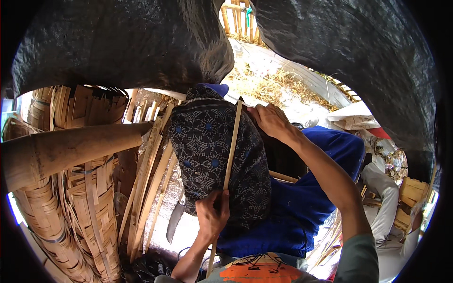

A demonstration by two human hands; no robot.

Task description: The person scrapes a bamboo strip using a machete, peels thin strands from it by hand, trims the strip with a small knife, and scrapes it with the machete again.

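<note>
A long, pale bamboo strip (232, 146) slants across a dark patterned cloth (203, 141) spread over my left leg. My left hand (212, 212) is closed on the strip's lower part, fingers and thumb pinched round it; its lower end passes under my wrist toward my shirt. By the strip's far end is my right hand (272, 122), its fingers closed together. A small dark pointed tip shows at that end. Whatever the right fingers hold is too small and hidden to make out. Left of the cloth, a dark-bladed knife (176, 220) points downward.
A thick bamboo pole (75, 150) juts in from the left, above tall woven bamboo baskets (92, 207). Split bamboo slats (148, 184) lean beside my leg. Black sheeting (118, 42) hangs overhead. Another person's pale-trousered leg (384, 193) is at the right.
</note>
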